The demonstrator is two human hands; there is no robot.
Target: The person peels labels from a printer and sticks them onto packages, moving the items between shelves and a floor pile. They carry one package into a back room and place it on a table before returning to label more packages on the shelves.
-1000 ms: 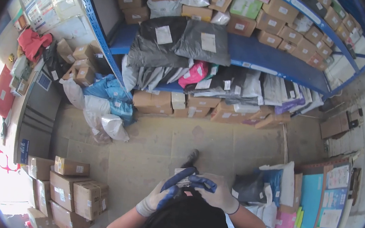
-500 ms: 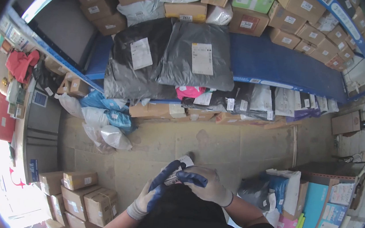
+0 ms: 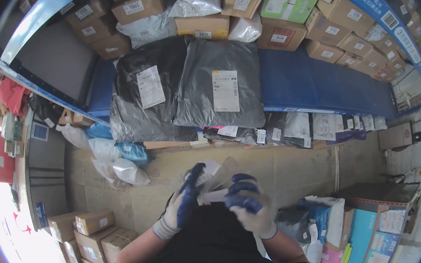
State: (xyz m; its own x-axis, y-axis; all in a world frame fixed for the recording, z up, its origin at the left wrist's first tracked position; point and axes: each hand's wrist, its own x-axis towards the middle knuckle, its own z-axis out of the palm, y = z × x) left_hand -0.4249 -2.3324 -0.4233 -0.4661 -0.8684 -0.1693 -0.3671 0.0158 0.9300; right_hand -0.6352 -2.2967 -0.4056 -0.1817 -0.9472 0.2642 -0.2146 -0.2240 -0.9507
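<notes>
Both hands wear white gloves with dark blue palms and fingers. My left hand (image 3: 184, 204) is closed at the edge of a white label sheet (image 3: 210, 170) with dark print, which sticks out past its fingers. From there a pale translucent strip (image 3: 213, 197) stretches across to my right hand (image 3: 249, 203). The right fingers are curled round the strip's other end, slightly smeared by motion. Both hands are in front of my dark clothing, above the floor.
Two large dark plastic parcels (image 3: 224, 86) with white labels lie on a blue shelf (image 3: 323, 82). Cardboard boxes (image 3: 279, 35) line its back. Bagged parcels (image 3: 132, 171) lie on the floor at left, stacked boxes (image 3: 94, 223) at lower left. A cabinet (image 3: 363, 240) and more parcels stand at right.
My hands have moved apart, the right one to the right, and the pale strip now spans between them. The view has tilted, so the shelf and its parcels appear lower.
</notes>
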